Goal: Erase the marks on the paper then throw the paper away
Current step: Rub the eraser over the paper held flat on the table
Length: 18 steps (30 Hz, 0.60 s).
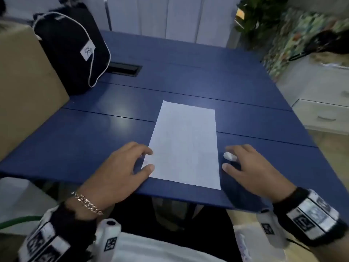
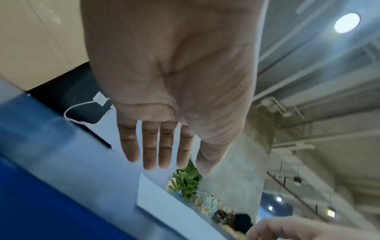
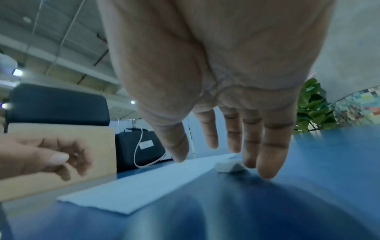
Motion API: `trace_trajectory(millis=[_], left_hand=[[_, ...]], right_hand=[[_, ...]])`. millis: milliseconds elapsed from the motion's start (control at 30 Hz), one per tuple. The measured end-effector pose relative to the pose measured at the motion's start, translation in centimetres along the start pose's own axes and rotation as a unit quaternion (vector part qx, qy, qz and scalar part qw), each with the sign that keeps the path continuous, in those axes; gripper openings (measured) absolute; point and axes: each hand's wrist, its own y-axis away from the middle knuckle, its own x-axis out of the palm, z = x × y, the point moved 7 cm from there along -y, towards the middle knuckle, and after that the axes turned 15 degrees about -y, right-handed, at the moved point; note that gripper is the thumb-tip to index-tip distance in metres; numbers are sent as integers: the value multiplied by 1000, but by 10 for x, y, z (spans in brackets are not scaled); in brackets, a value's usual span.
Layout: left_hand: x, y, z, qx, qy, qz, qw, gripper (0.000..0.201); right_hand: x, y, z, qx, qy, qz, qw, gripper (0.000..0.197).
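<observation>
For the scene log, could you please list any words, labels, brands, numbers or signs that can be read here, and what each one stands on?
None can be read.
White tag on the black bag: dark script, too blurred to read.
Square black-and-white markers on the wrist rigs: patterns, no legible letters or numbers.
Paper on the blue table: no marks or writing can be made out in any view.

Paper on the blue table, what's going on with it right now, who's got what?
A person sits at the blue table with a sheet of paper lying flat in front of them. The left hand is at the paper's near left corner with spread fingers. The right hand is reaching over a small white eraser beside the paper's right edge, not yet gripping it. No marks are legible.
</observation>
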Motion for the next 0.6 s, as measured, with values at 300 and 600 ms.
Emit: trace_trajectory(millis=[300, 600], left_hand=[[49, -27, 0, 29, -211, 221, 952, 77], [11, -78, -19, 100, -159, 360, 914, 60]], right_hand=[[-2, -22, 9, -1, 98, 23, 995, 11], [64, 8, 84, -161, 96, 163, 969, 19]])
